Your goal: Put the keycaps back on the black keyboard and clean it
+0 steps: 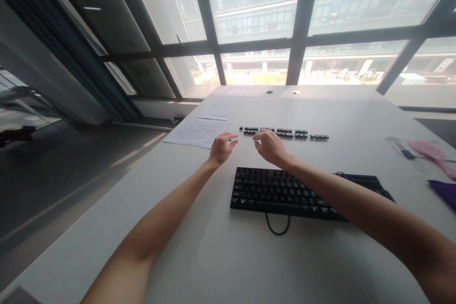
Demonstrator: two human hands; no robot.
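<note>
My left hand hovers over the white table, left of the keyboard's far edge, with its thumb and fingers apart and nothing visible in them. Close by, my right hand has bent fingers with a small gap between thumb and forefinger. It is in front of the loose black keycaps, partly covering them; whether it touches any is unclear. These small caps are laid out in short rows and groups. A black keyboard lies nearer to me, its right part crossed by my right forearm. A cable loop sticks out at its front edge.
Printed paper sheets lie along the table's left edge. To the right are a pink item, a small dark piece with a thin cord and a purple item. Windows stand behind the table.
</note>
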